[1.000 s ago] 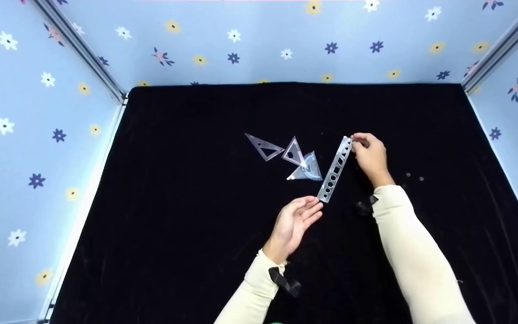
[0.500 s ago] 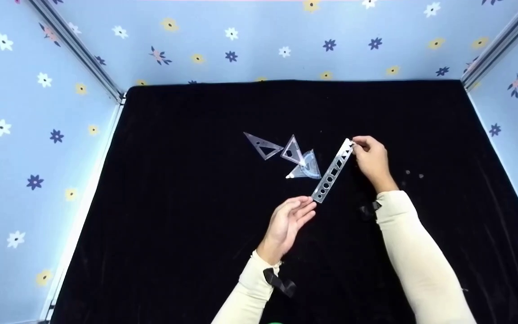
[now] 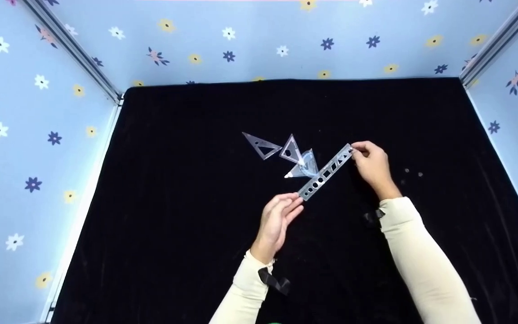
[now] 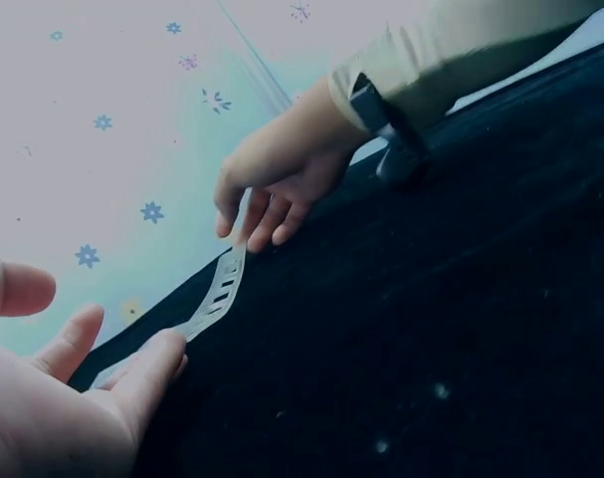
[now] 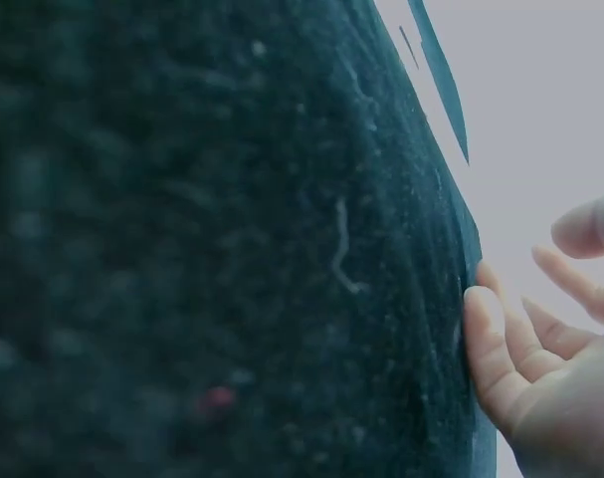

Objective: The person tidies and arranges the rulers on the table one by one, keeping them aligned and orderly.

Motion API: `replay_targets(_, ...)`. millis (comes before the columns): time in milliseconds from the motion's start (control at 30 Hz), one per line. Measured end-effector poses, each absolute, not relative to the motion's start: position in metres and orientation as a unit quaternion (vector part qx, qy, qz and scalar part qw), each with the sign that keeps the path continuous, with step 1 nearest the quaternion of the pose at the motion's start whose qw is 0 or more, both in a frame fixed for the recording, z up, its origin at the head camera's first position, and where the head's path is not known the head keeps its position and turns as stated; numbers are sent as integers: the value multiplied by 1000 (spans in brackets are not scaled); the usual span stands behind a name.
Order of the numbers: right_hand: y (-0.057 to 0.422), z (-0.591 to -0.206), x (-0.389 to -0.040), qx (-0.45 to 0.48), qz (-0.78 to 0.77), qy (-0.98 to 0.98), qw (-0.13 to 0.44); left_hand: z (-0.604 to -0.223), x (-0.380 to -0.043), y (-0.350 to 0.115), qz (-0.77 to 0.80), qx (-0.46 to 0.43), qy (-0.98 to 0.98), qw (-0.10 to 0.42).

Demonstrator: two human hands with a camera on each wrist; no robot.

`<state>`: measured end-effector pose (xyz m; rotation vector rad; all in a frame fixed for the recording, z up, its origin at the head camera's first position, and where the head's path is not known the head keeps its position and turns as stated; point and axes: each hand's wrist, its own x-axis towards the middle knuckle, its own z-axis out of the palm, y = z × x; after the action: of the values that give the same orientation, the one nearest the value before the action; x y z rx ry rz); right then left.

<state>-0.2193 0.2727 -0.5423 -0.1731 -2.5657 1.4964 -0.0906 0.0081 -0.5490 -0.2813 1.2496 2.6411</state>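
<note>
A clear plastic stencil ruler [image 3: 324, 171] with shaped cut-outs slants between both hands in the head view. My right hand [image 3: 372, 168] pinches its upper right end between thumb and forefinger. At its lower left end my left hand [image 3: 273, 225] touches it with nearly straight fingers. The left wrist view has the ruler [image 4: 195, 325] looking bowed, with the left thumb apart from it. A protractor [image 3: 311, 163] overlaps one clear set square [image 3: 294, 173]; a second set square [image 3: 294, 155] touches them, and a third [image 3: 259, 143] lies left. In the right wrist view the ruler is hidden.
Black cloth [image 3: 187, 180] covers the table. Flower-patterned walls [image 3: 259, 40] enclose the back and sides. Two small specks [image 3: 420, 174] lie right of the right hand. A sliver of a green thing [image 3: 275, 322] shows at the bottom edge.
The ruler has turned to a flatter slant; its lower end swung left with my left hand. My right hand moved slightly down, still pinching the upper end. The protractor and set squares stayed put.
</note>
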Motion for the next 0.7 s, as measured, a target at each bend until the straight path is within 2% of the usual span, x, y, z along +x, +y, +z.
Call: replay_targets(700,255,-536,-199,-26,512,-857,59,-546,-85,-24,862,-115,491,55)
